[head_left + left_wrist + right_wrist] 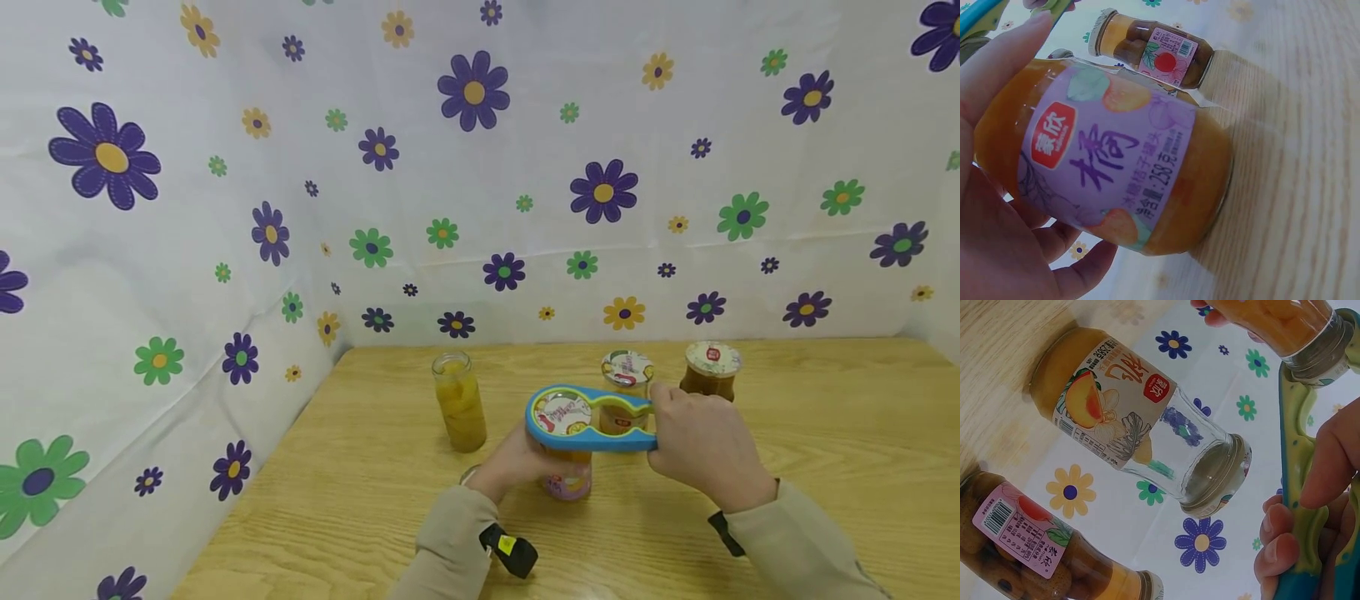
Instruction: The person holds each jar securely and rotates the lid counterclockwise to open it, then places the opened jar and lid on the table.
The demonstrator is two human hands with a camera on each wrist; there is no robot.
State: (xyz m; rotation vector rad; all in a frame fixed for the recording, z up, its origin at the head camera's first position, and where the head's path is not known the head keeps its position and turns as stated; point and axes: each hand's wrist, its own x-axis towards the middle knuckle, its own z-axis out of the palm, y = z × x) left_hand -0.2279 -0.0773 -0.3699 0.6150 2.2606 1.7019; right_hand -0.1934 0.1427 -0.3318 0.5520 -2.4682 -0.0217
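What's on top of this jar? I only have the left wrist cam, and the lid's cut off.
Observer: A blue jar opener sits over the lid of the held jar. The right hand grips its handle.
Operator: How many other jars are out?
Observer: Three. A yellow-fruit jar with no lid showing stands to the left. A peach-label jar and a brown-fruit jar, both lidded, stand behind the opener.
Operator: Is the peach one full?
Observer: No. The right wrist view shows clear glass in its upper part, near the lid.
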